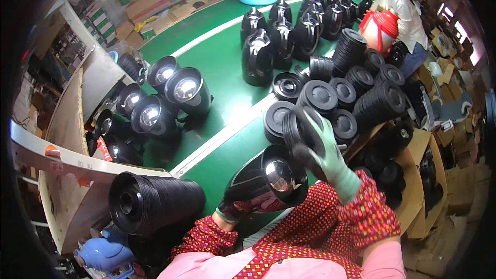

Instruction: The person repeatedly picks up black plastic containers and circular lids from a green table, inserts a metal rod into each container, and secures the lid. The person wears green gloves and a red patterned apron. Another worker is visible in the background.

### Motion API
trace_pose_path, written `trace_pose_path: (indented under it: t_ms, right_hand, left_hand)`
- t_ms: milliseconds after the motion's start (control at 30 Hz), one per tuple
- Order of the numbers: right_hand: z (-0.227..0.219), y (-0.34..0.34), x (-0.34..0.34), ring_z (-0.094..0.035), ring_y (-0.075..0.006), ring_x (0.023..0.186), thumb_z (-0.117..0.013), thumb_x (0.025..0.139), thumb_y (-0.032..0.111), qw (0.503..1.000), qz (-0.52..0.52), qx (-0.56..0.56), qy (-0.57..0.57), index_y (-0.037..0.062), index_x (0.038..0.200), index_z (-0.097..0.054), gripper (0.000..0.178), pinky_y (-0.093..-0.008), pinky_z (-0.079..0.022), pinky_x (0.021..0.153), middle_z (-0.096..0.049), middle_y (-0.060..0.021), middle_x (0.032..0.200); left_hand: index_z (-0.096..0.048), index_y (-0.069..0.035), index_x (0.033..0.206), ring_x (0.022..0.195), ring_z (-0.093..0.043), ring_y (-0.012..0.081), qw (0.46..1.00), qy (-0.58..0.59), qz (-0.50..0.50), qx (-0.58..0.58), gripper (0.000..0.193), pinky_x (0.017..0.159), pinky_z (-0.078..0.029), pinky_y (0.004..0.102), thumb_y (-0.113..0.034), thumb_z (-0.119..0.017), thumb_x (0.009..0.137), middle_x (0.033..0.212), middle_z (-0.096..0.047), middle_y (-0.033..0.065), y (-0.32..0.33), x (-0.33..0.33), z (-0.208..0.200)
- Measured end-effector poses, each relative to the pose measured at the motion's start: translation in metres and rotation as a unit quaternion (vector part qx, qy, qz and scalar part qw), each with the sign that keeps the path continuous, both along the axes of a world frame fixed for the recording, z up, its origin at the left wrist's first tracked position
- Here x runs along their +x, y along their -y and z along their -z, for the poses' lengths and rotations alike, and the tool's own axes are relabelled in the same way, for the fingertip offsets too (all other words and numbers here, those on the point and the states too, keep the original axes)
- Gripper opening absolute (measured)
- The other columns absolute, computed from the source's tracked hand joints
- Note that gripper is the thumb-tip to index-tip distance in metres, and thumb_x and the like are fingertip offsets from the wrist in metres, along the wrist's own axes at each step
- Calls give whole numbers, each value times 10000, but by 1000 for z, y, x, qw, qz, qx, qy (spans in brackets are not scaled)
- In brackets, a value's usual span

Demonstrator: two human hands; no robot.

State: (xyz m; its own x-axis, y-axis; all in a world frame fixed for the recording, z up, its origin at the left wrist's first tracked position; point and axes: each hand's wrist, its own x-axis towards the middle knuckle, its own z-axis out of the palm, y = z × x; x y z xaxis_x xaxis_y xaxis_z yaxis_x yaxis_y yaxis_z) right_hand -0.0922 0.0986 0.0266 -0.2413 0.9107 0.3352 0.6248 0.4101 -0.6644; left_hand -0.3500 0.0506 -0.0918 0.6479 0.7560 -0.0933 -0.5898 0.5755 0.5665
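My left hand [228, 214], in a pale green glove, holds a glossy black vacuum jug [245, 182] tilted on its side. The jug's wide mouth faces right and shows a mirror-like silver inside; most of my left fingers are hidden behind it. My right hand [328, 150], gloved in pale green with dark fingers, closes round black ribbed round parts [292, 130] just above the jug's mouth. Whether it grips one part or more I cannot tell. Beside it lie black round lids [318, 96], heaped and stacked on the green table [227, 98].
Black jugs with handles [257, 58] stand in rows at the back. Open-mouthed jugs [187, 89] are grouped at left. A stack of black rings [155, 202] lies near left. Cardboard boxes [419, 175] are at right. A person [408, 20] stands beyond a red-and-white bundle [378, 32].
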Motion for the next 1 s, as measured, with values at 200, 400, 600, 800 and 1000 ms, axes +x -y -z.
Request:
trace_pose_path:
  t_ms: [200, 400, 600, 800, 1000]
  right_hand:
    - [-35, 108, 16, -363, -482, 1467, -775, 864, 597, 998, -15, -38, 37, 107, 1632, -437, 971, -576, -259, 1229, -351, -288, 1621]
    - [-44, 167, 41, -333, -474, 1500, -789, 868, 587, 999, -11, -20, -22, 114, 1623, -456, 951, -574, -233, 1244, -327, -279, 1643]
    - [-21, 210, 55, -369, -356, 1516, -637, 1044, 421, 963, 97, -12, -253, 26, 1631, -385, 751, -452, -278, 1253, -373, -207, 1648]
    - [-30, 224, 93, -427, -156, 1477, -448, 1158, 403, 835, 93, -222, -496, -2, 1656, -294, 661, -296, -283, 1258, -411, -80, 1639]
    - [-68, 250, 72, -361, -276, 1536, -412, 1137, 522, 861, 106, -127, -482, -21, 1629, -349, 736, -383, -260, 1274, -429, -169, 1634]
  left_hand:
    - [-448, -54, 1579, 1379, -576, 266, 996, -27, 65, 62, 550, 1178, -477, 437, -230, -589, 1077, 1550, -544, 149, 20, 29, -3]
    - [-397, -47, 1620, 1410, -561, 266, 992, -32, 120, 24, 552, 1197, -466, 436, -234, -533, 1119, 1597, -505, 173, 39, 45, 8]
    - [-684, 25, 1339, 1213, -702, 298, 920, -267, -59, 281, 468, 1029, -578, 429, -126, -804, 913, 1417, -654, 212, 40, 50, -35]
    - [-761, 48, 1160, 1030, -764, 355, 615, -309, -326, 648, 418, 878, -630, 403, -39, -869, 765, 1365, -661, 305, 41, 78, -115]
    - [-727, 54, 1203, 1212, -694, 371, 841, -239, -228, 428, 365, 990, -594, 433, 6, -791, 847, 1418, -641, 260, 64, 90, -95]
